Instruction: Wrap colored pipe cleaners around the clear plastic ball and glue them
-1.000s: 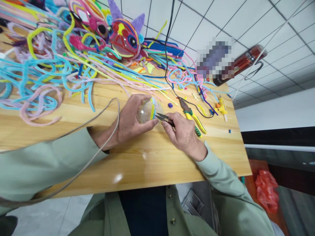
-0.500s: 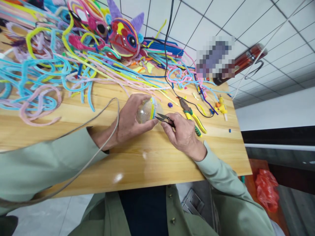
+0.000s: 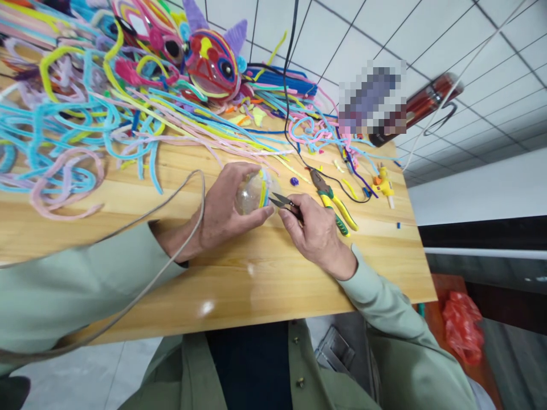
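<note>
**Clear ball held against small snips at the table's near middle**

At the far left, a tangle of pipe cleaners (image 3: 77, 125) in blue, pink and yellow spread over the wooden table (image 3: 239, 285). The left hand (image 3: 222, 208) curled around a clear plastic ball (image 3: 252, 193), thumb below and fingers over the top, gripping it just above the tabletop near the middle of the board. The ball looked see-through and glossy, with a band of yellow, green and blue pipe cleaner wrapped about its right side. Just beside it, the right hand (image 3: 314, 230) was closed on small black snips (image 3: 284, 203), whose blades stood slightly parted (tips right at the coloured band). Farther right lay yellow-handled pliers (image 3: 335, 205) and a yellow glue gun (image 3: 383, 183), both well apart from the hands.

Against the picture half a second before, both hands and the ball sat almost exactly where they had been; only the view had drifted a little.

The snips' handles were buried in the right palm, and whether the blade tips actually touched the band could not be made out. The ball's left side was covered by fingers.
</note>
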{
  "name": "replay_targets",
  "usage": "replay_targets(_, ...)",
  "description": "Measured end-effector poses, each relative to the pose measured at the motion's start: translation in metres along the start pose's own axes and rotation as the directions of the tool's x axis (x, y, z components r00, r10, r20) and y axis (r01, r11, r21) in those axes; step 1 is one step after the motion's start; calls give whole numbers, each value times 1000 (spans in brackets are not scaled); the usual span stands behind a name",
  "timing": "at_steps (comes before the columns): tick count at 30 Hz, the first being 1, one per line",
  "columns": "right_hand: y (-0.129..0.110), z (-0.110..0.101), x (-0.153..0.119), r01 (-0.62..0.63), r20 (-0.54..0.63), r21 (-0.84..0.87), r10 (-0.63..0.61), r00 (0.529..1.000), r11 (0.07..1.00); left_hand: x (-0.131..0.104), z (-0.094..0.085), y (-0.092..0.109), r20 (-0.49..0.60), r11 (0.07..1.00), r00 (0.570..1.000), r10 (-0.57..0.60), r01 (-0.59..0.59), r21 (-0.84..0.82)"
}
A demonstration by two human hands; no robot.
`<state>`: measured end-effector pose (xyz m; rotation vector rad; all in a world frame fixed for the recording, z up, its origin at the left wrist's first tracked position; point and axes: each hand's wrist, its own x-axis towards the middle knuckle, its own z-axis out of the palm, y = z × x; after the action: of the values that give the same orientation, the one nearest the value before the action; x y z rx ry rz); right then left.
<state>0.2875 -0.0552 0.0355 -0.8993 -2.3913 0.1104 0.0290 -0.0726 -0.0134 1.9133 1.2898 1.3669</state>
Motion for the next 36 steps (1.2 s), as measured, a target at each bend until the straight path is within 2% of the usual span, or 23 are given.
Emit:
replay_targets(8,-7,-1,4,-202,123,243,177,977,949,0,-3,0,23,1000,1000,-7,7,2)
replay_targets(12,-10,-3,7,-272,200,331,214,956,904,-1,-4,-2,25,1000,1000,9,-9,9)
replay_targets(17,-11,-3,10,-317,234,415,236,943,853,-2,-4,-3,22,1000,1000,14,-14,13)
replay_targets(24,-12,-6,10,-347,280,384,250,927,856,-3,-3,0,20,998,998,61,-61,28)
replay_targets(32,-3,-9,10,-295,223,335,229,948,895,-3,-4,-9,-4,991,991,132,-131,35)
replay_targets(36,-5,-15,10,-276,266,286,200,943,918,-4,-3,-10,-9,988,989,150,-149,41)
